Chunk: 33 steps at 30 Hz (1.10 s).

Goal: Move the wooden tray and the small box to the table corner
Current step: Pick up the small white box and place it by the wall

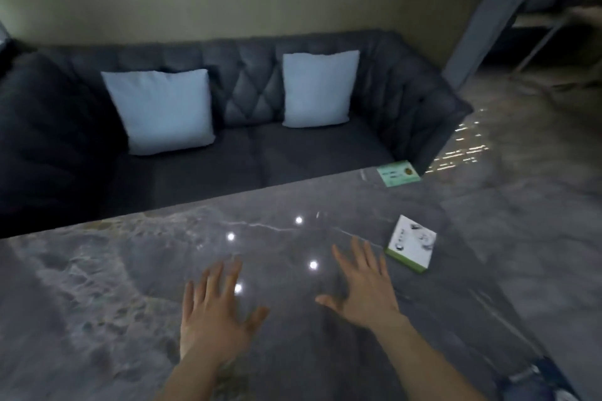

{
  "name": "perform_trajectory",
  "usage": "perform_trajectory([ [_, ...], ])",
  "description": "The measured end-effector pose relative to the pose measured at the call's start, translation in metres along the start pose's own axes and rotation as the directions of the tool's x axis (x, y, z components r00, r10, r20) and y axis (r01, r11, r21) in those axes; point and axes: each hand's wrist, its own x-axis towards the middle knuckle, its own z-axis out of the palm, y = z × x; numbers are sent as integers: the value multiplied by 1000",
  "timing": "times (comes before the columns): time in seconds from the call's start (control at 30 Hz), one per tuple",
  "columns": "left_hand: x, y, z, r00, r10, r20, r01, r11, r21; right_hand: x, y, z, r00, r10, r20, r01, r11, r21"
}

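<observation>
A small white box [412, 242] with a green edge lies flat near the right edge of the grey marble table [97, 286]. My right hand [363, 286] hovers over the table just left of the box, fingers spread, holding nothing. My left hand [213, 309] is further left, also spread and empty, palm down above the tabletop. No wooden tray is in view.
A green card [398, 173] lies at the table's far right corner. Behind the table stands a dark tufted sofa [250, 146] with two pale cushions. To the right of the table there is grey floor.
</observation>
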Motion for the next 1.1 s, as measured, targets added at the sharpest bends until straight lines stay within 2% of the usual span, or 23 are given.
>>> perform_trajectory([
  [0.13,-15,91,23,992,121,41,-122,992,12,-39,108,-21,981,178,-82,-169,980,107],
  [0.3,-25,247,60,944,309,119,-308,951,-32,-101,258,-49,877,443,-186,-384,879,284],
  [0.4,-28,339,91,897,402,185,-390,915,-102,-128,337,-62,841,500,-208,-416,842,344],
  [0.57,-39,472,147,820,497,283,-446,866,-227,-151,442,-80,829,522,-199,-423,819,388],
  [0.7,-45,550,193,780,509,364,-411,855,-316,-148,505,-85,841,526,-125,-411,773,484],
  [0.8,-51,587,229,769,488,413,-355,863,-358,-145,533,-73,825,560,-81,-399,678,617],
  [0.9,-57,609,263,773,452,446,-251,862,-440,-142,545,-53,770,631,-90,-414,603,682],
  [1.0,-60,619,288,774,429,467,-160,845,-511,-142,552,-33,681,725,-102,-465,536,705],
  [1.1,-55,615,308,789,427,441,-124,814,-567,-138,555,-11,677,732,-71,-462,498,734],
])
